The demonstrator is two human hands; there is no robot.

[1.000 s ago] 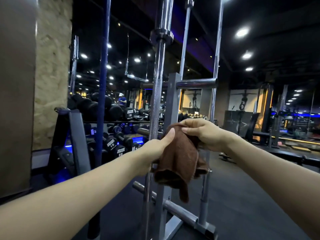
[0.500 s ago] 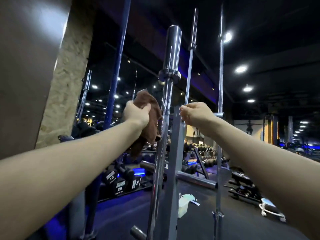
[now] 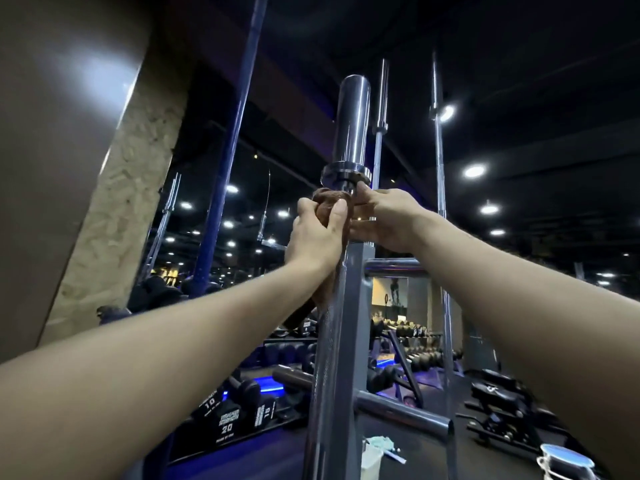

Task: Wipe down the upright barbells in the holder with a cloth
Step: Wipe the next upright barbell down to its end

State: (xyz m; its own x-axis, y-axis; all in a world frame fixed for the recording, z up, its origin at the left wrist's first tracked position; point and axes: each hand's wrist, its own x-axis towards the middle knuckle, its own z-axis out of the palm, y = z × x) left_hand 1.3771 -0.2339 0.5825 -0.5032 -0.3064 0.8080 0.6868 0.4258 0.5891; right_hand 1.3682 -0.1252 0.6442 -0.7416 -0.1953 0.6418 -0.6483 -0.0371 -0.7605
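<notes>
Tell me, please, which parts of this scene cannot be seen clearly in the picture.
All in the head view:
- Brown cloth: mostly hidden by the left hand and right hand.
- Near barbell: the shaft under the cloth is covered; its lower end is cut off by the bottom edge.
- Holder: its base is out of frame.
- Blue pole: its top is cut off by the upper edge.
- Right fingers: hidden behind the bar.
</notes>
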